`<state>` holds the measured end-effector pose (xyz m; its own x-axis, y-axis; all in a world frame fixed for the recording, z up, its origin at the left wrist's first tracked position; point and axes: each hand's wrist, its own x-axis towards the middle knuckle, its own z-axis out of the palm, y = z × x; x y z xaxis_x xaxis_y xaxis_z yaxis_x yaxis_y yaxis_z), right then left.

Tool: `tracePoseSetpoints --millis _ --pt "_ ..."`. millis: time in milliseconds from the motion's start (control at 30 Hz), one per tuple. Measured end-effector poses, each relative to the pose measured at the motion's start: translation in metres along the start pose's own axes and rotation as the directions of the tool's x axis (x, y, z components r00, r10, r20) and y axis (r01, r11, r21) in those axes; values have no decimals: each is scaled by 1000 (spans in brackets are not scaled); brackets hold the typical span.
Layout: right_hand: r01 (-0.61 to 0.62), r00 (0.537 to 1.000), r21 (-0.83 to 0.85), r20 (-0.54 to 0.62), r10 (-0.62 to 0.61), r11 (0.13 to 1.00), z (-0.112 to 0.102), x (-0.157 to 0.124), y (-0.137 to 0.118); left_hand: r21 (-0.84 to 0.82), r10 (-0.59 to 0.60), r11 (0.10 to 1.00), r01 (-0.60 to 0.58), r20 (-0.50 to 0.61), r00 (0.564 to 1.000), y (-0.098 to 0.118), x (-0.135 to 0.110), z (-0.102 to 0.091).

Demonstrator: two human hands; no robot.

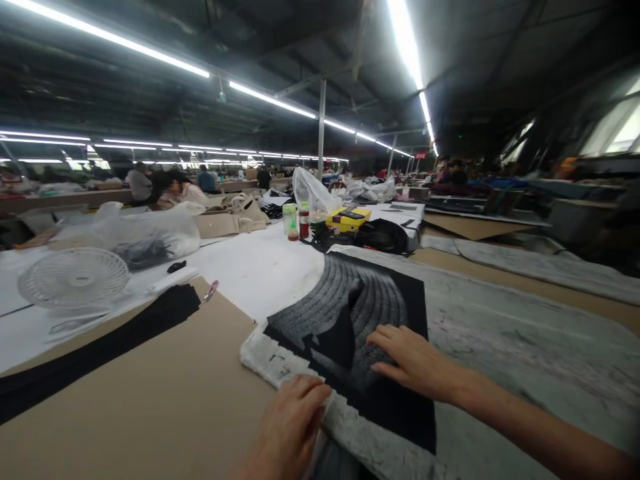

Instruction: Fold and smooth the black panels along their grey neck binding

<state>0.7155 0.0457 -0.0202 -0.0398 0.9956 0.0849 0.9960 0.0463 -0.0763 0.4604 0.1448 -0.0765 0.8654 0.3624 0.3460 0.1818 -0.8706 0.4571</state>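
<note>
A black fabric panel (377, 400) with a grey, curved brick-like pattern lies flat on a pale padded board (465, 333). Over the panel's right half is my right hand (413, 360), its thumb apart from the bent fingers and nothing held. Whether its fingertips press on the cloth I cannot tell. My left hand (295, 420) is at the board's near left edge, beside the panel. Its fingers are curled closely together, and what lies under them is hidden.
To the left are brown board (150, 400), black fabric strips (110, 340), a small pink-handled tool (211, 291) and a white fan (75, 279). Beyond stand small bottles (303, 221), a yellow box (347, 219) and black coiled strips (385, 235). Several people work farther back.
</note>
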Motion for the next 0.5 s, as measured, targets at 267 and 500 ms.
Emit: tracePoseSetpoints --millis 267,500 --pt "-69 989 101 134 55 993 20 -56 2 63 179 981 -185 85 980 21 10 55" --pt "16 984 114 173 -36 993 22 -46 6 97 43 994 -49 56 997 11 6 61"
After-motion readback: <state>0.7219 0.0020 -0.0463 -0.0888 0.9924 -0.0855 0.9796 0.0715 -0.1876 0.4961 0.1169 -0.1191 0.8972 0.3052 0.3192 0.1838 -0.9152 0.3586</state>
